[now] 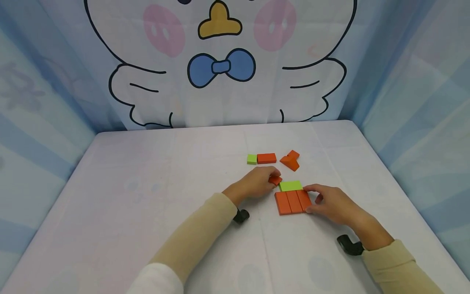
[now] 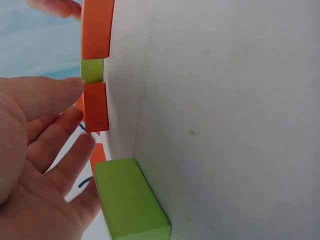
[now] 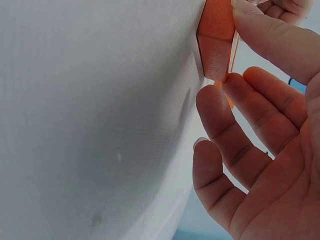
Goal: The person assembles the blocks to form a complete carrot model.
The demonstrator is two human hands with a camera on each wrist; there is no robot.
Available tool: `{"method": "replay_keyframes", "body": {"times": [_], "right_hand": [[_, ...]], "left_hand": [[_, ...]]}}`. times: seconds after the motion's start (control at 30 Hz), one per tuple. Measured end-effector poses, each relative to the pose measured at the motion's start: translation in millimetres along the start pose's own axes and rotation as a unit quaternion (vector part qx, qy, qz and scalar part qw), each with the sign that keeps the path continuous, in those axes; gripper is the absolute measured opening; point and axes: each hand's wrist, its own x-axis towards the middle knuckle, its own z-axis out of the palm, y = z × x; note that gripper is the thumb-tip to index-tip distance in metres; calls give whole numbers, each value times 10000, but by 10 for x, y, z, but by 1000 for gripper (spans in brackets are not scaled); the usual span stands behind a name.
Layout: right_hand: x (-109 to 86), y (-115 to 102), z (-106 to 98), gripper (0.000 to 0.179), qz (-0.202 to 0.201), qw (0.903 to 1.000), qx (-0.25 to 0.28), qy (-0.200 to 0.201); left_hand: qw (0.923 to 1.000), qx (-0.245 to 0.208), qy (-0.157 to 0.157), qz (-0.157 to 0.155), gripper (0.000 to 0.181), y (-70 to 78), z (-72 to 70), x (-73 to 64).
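My left hand pinches a small orange block, close to the left end of a lime green block. In the left wrist view its thumb lies at the seam between the small orange and green blocks. Below the green block, three long orange blocks stand side by side against it. My right hand holds the right-hand orange block, thumb at its near corner and index finger by the far corner, next to the green block. Its other fingers are loosely bent in the right wrist view.
Farther back on the white table lie a small green block touching an orange block, and several orange pieces in a cluster. A printed curtain hangs behind the table and at both sides.
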Motion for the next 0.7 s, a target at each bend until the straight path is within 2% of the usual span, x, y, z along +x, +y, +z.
{"method": "replay_keyframes", "body": {"times": [0.3,0.7], "right_hand": [[-9,-22,-24,61,32,10000,-24,-40],[-25,-56,-25,62,-41,10000,-45,-29]], "left_hand": [[9960,826,336,18,42,30,52,-38],[9934,1047,438,-142,45,133,114,-111]]}}
